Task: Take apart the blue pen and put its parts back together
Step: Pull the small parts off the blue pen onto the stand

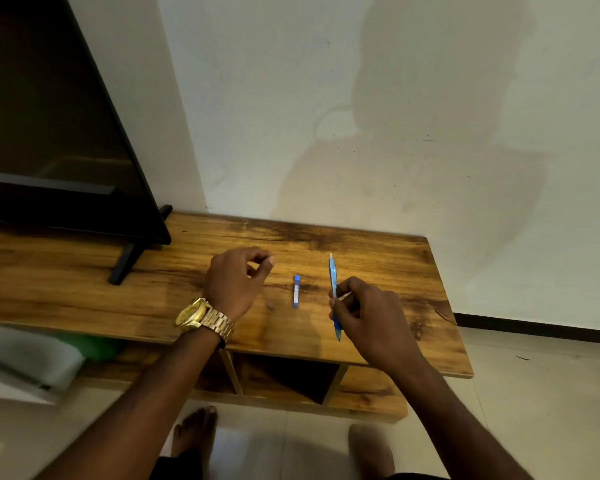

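Nearest the camera, two bare feet are seen on a pale tiled floor, in front of a low wooden stand with open compartments. Above them, a gold metal-link wristwatch is worn on the left forearm. The left hand is held just over the tabletop, its thumb and forefinger pinched close; whether a tiny part is kept between them cannot be told. The blue pen, a slim translucent plastic barrel, is gripped by the right hand, tilted upward with its tip away from the person, probably to be kept steady for the next part. Between the hands, a short blue piece, likely a pen part, has been laid flat on the grained, glossy surface. Farther left, a dark television stands before a plain wall.
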